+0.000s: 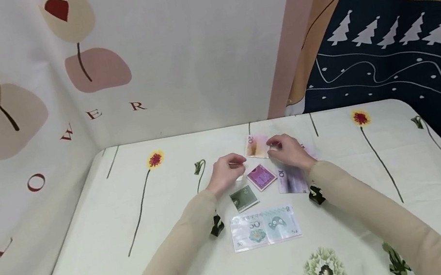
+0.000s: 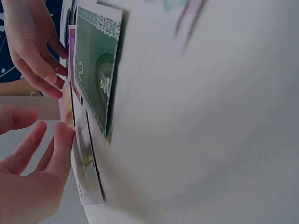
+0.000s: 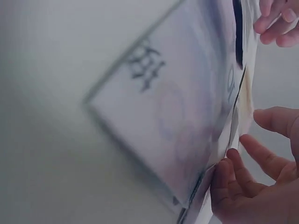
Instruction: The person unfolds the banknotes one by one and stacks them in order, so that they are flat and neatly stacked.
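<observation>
In the head view, my left hand [image 1: 227,172] is low over the table, beside a pale note [image 2: 87,163] that it partly covers. Its thumb and fingers look apart in the left wrist view. My right hand [image 1: 289,151] has its fingertips at the right edge of an orange-pink 20 note [image 1: 255,146]; the right wrist view shows thumb and index finger apart. Between the hands lies a small purple note [image 1: 261,177], with a small green note [image 1: 244,198] nearer me. A purple 10 note [image 1: 291,180] is partly under my right wrist.
A teal 50 note [image 1: 265,228] lies flat closest to me. The white flowered tablecloth [image 1: 104,256] covers the table. A printed curtain [image 1: 187,50] hangs along the far edge, and a dark tree-patterned cloth [image 1: 392,58] hangs at the right.
</observation>
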A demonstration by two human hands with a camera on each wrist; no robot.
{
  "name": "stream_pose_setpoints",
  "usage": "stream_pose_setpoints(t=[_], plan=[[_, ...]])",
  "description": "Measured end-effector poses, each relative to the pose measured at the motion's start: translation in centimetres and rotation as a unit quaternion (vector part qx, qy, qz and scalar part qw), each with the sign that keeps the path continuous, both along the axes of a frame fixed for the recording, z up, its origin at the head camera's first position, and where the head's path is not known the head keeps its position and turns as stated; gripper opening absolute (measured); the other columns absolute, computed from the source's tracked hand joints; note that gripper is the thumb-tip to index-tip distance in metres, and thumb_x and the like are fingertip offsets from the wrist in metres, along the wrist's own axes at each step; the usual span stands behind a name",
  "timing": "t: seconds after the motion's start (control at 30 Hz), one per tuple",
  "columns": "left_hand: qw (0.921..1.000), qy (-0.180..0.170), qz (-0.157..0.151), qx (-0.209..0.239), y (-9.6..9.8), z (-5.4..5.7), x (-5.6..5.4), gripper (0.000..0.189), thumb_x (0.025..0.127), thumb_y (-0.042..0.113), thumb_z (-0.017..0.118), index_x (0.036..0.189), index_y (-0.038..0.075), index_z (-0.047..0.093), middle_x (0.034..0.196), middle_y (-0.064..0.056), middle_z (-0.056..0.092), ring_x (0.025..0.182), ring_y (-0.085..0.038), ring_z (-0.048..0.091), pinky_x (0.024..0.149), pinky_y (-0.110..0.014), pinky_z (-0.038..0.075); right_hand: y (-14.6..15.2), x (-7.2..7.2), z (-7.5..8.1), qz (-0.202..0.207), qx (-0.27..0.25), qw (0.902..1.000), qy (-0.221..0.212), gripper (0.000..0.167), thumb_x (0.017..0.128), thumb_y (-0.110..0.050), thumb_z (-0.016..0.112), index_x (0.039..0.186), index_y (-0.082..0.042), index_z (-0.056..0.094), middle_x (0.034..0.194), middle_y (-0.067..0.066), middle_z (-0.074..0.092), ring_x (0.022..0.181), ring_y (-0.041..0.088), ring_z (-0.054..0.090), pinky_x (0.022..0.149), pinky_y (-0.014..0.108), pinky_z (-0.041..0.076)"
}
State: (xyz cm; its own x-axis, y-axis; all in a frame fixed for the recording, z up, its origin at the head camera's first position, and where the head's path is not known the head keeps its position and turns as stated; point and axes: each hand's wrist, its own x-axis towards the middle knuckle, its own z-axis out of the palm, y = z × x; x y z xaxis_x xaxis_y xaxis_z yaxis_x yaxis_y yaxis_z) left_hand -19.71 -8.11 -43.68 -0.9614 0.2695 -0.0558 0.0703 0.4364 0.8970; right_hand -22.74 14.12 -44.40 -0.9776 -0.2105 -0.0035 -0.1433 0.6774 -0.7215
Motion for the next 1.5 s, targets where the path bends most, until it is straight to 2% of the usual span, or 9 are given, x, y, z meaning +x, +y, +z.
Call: stream_pose_setpoints(t=[0.17, 0.47, 0.67, 0.87, 1.0, 1.1, 1.27, 1.37, 1.5], plan=[[0.9999, -0.001, 0.014, -0.006, 0.3, -0.7, -0.9, 0.021, 0.086, 0.0, 0.063, 0.106, 0.001, 0.067, 0.104, -0.012, 0.068, 0.097, -0.025, 0.065, 0.089, -0.035, 0.051, -0.4, -0.8, -0.5, -0.014, 0.017, 0.9994, -0.026, 0.033, 0.088, -0.011, 0.063, 0.119, 0.003, 0.062, 0.112, 0.02, 0.055, 0.103, 0.032, 0.051, 0.093, 0.045, 0.042], [0.9982, -0.031, 0.048, -0.017, 0.7, -0.6, -2.2, 0.024, 0.086, -0.002, 0.061, 0.11, 0.0, 0.066, 0.108, -0.014, 0.066, 0.101, -0.028, 0.063, 0.085, -0.033, 0.053, -0.5, -1.3, -0.7, -0.015, 0.019, 0.9994, -0.026, 0.032, 0.086, -0.008, 0.069, 0.117, 0.0, 0.064, 0.112, 0.02, 0.053, 0.101, 0.032, 0.049, 0.09, 0.044, 0.042], [0.9965, -0.078, 0.019, -0.024, 0.7, 0.3, -3.0, 0.035, 0.089, 0.003, 0.059, 0.123, -0.001, 0.058, 0.12, -0.018, 0.059, 0.103, -0.03, 0.061, 0.084, -0.033, 0.053, -0.3, -1.2, -0.5, 0.01, 0.001, 0.9996, -0.026, 0.031, 0.085, -0.004, 0.07, 0.116, 0.0, 0.065, 0.11, 0.021, 0.053, 0.095, 0.03, 0.047, 0.085, 0.043, 0.042], [0.9923, -0.113, -0.016, -0.048, 1.1, 0.9, -3.9, 0.058, 0.09, 0.006, 0.057, 0.145, 0.007, 0.04, 0.144, -0.018, 0.041, 0.092, -0.027, 0.062, 0.083, -0.033, 0.052, -0.1, -1.2, -0.5, 0.025, 0.011, 0.9991, -0.033, 0.033, 0.085, -0.005, 0.069, 0.118, -0.003, 0.066, 0.114, 0.022, 0.053, 0.099, 0.032, 0.048, 0.087, 0.044, 0.042], [0.9884, -0.148, -0.024, -0.021, 1.3, 0.8, -4.4, 0.065, 0.092, 0.001, 0.052, 0.152, 0.01, 0.028, 0.149, -0.015, 0.034, 0.085, -0.021, 0.056, 0.08, -0.031, 0.05, 0.1, -1.3, -0.6, 0.034, 0.022, 0.9983, -0.042, 0.034, 0.087, -0.006, 0.067, 0.121, -0.007, 0.066, 0.118, 0.023, 0.051, 0.104, 0.034, 0.047, 0.09, 0.047, 0.041], [0.9839, -0.177, -0.025, 0.013, 1.4, 0.9, -4.8, 0.065, 0.093, -0.003, 0.046, 0.153, 0.009, 0.024, 0.148, -0.016, 0.033, 0.085, -0.019, 0.053, 0.08, -0.03, 0.05, 0.2, -1.3, -0.5, 0.037, 0.024, 0.9981, -0.044, 0.034, 0.088, -0.006, 0.067, 0.122, -0.007, 0.066, 0.121, 0.023, 0.05, 0.106, 0.035, 0.047, 0.092, 0.049, 0.041], [0.9777, -0.207, -0.03, 0.018, 1.1, 1.0, -5.6, 0.055, 0.096, -0.001, 0.042, 0.149, 0.002, 0.029, 0.14, -0.021, 0.04, 0.087, -0.019, 0.054, 0.083, -0.031, 0.052, 0.1, -1.3, -0.6, 0.049, 0.027, 0.9971, -0.051, 0.035, 0.089, -0.004, 0.064, 0.124, -0.008, 0.065, 0.128, 0.023, 0.049, 0.113, 0.039, 0.045, 0.096, 0.053, 0.038], [0.9753, -0.218, -0.032, 0.009, 1.1, 0.9, -6.1, 0.047, 0.099, 0.003, 0.043, 0.145, -0.002, 0.036, 0.13, -0.021, 0.05, 0.08, -0.017, 0.054, 0.076, -0.027, 0.052, 0.1, -1.3, -0.7, 0.049, 0.033, 0.9962, -0.065, 0.035, 0.09, -0.006, 0.062, 0.125, -0.011, 0.065, 0.132, 0.023, 0.045, 0.115, 0.038, 0.042, 0.096, 0.053, 0.037], [0.9774, -0.21, -0.024, 0.001, 1.6, 0.9, -6.1, 0.042, 0.096, 0.0, 0.044, 0.138, -0.006, 0.045, 0.108, -0.014, 0.058, 0.067, -0.012, 0.049, 0.064, -0.022, 0.047, -0.2, -1.2, -0.7, 0.037, 0.035, 0.9957, -0.077, 0.035, 0.092, -0.008, 0.062, 0.126, -0.014, 0.065, 0.132, 0.022, 0.042, 0.115, 0.037, 0.039, 0.096, 0.053, 0.037]])
